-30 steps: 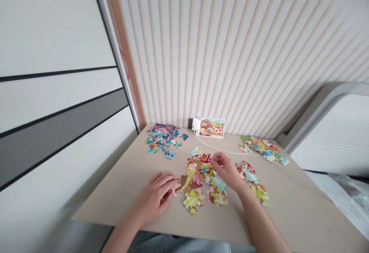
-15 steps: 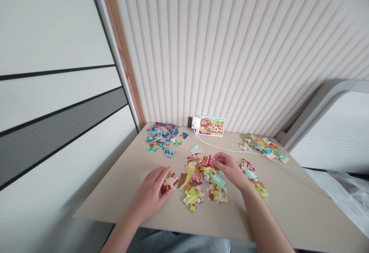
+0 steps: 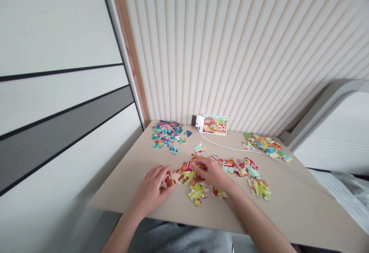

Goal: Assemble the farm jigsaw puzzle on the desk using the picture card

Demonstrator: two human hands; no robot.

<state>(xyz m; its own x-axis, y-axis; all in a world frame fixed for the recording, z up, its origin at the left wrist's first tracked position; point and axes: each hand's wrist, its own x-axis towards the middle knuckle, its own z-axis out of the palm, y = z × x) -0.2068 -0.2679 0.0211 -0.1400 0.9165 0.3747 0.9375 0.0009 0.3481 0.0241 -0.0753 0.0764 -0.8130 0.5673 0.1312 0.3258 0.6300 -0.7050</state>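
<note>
My left hand (image 3: 152,187) lies on the table with fingers stretched and thumb apart, flanking brown-and-pink cow-patterned puzzle pieces (image 3: 170,178) and touching their edge. Over the central puzzle pile, my right hand (image 3: 213,173) has bent fingers pinching at a dark red-brown puzzle piece (image 3: 203,167), partly hidden by the fingers. Just left of those fingertips is a red barn puzzle piece (image 3: 189,165). Below them lies a yellow-green fence puzzle piece (image 3: 197,192). A second cow-patterned piece (image 3: 218,192) shows partly under my right forearm.
A farm picture card (image 3: 215,124) leans at the wall beside a white plug (image 3: 198,120); its white cable (image 3: 230,148) crosses the table. A blue-purple puzzle heap (image 3: 167,132) sits back left, another heap (image 3: 266,145) back right. More farm pieces (image 3: 259,188) lie right of centre.
My right hand has moved left and over the central pile. The red barn piece now lies further left, and pieces have spread rightward. My left hand stays by the cow-patterned pieces. The view has shifted slightly.
</note>
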